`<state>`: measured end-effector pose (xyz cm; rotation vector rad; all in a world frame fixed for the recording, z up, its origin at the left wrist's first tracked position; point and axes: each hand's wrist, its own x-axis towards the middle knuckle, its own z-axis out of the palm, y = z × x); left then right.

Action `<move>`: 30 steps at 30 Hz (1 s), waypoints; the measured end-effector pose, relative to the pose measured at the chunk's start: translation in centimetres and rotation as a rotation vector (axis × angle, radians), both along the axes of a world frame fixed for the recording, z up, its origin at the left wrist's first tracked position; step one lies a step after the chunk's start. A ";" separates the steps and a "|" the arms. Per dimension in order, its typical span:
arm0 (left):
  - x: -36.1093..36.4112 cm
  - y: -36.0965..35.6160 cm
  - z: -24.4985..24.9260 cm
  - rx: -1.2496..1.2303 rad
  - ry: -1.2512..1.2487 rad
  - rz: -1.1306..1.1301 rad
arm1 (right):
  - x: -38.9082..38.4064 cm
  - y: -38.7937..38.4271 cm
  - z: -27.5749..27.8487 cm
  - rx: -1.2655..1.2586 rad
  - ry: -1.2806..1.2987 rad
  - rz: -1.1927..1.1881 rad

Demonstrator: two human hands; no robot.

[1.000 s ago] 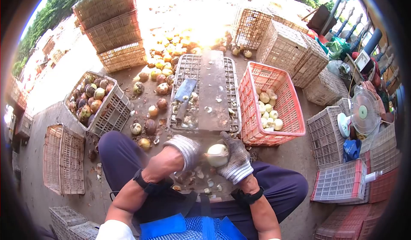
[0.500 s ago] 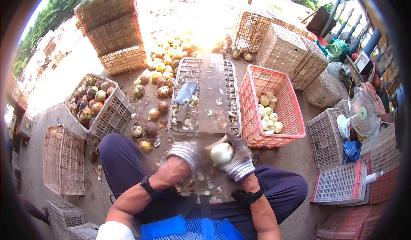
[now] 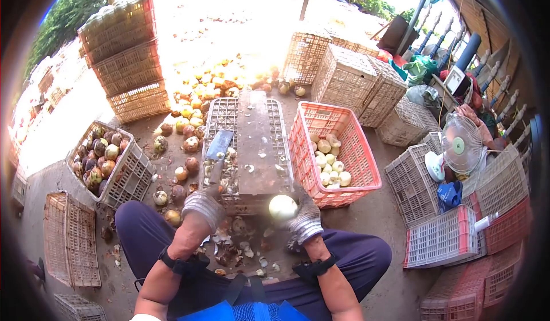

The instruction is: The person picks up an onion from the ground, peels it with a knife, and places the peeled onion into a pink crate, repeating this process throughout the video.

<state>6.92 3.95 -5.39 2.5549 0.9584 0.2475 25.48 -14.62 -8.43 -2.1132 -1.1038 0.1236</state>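
Observation:
My right hand (image 3: 305, 222), in a dirty striped glove, grips a peeled, pale round fruit (image 3: 283, 207) in front of the wooden board (image 3: 256, 143). The glove's fingers are dark and partly blurred behind the fruit. My left hand (image 3: 203, 209), gloved too, is closed above my left knee, apart from the fruit. A small pale sliver shows below it, and I cannot make out what the fingers hold. A cleaver (image 3: 220, 144) lies on the upturned grey crate (image 3: 214, 115) beside the board, its handle pointing toward my left hand. Peel scraps (image 3: 229, 246) litter the ground between my legs.
At right, a red crate (image 3: 366, 175) holds several peeled fruits. A grey crate (image 3: 133, 169) of unpeeled fruit stands at left, with loose fruit (image 3: 191, 144) on the ground nearby. Stacked crates (image 3: 127, 63), a fan (image 3: 458, 144) and more crates (image 3: 438, 238) surround me.
My left hand has moved left, away from the fruit. My right hand still holds the fruit, now slightly lower. The curved strip beside the fruit no longer shows there. The view has shifted.

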 end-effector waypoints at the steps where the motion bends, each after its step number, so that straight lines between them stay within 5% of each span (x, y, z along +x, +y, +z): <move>1: 0.2 0.2 1.2 -0.027 0.093 0.015 | 0.3 -0.5 1.3 0.000 0.149 -0.022; 3: 0.5 0.2 4.7 -0.109 0.198 0.038 | 3.4 -0.3 -2.0 0.297 0.419 -0.140; 7: -1.4 2.3 2.4 0.056 0.050 0.025 | 7.5 0.0 4.8 0.502 0.630 -0.293; 10: -1.3 3.2 5.9 -0.207 0.241 0.163 | 13.1 -0.5 5.2 0.462 0.357 -0.382; 13: -4.1 6.9 1.2 -0.206 -0.149 0.244 | 15.9 -1.2 5.5 0.315 0.267 -0.561; 15: -6.4 9.4 1.4 -0.352 -0.411 0.316 | 21.9 -3.6 -1.2 0.603 0.402 -0.634; 17: -9.2 8.1 6.4 -0.841 -0.940 0.342 | 22.2 -4.7 -4.1 0.541 0.458 -0.610; 19: -12.5 9.6 8.0 -0.818 -1.183 0.350 | 16.6 -2.6 -1.7 0.611 0.645 -0.590; 23: -19.7 16.2 8.4 -0.007 -0.939 0.295 | 9.9 2.5 -0.3 0.418 0.749 -0.387; 26: -25.8 22.0 4.4 0.156 -0.345 0.606 | 6.7 4.8 -3.3 0.215 0.749 -0.156; 28: -27.9 24.5 0.3 -0.077 -0.004 0.869 | 0.1 7.2 0.4 -0.039 0.847 -0.075; 30: -28.6 22.2 -5.6 -0.119 -0.136 0.732 | -0.9 8.0 -4.5 -0.152 0.762 0.105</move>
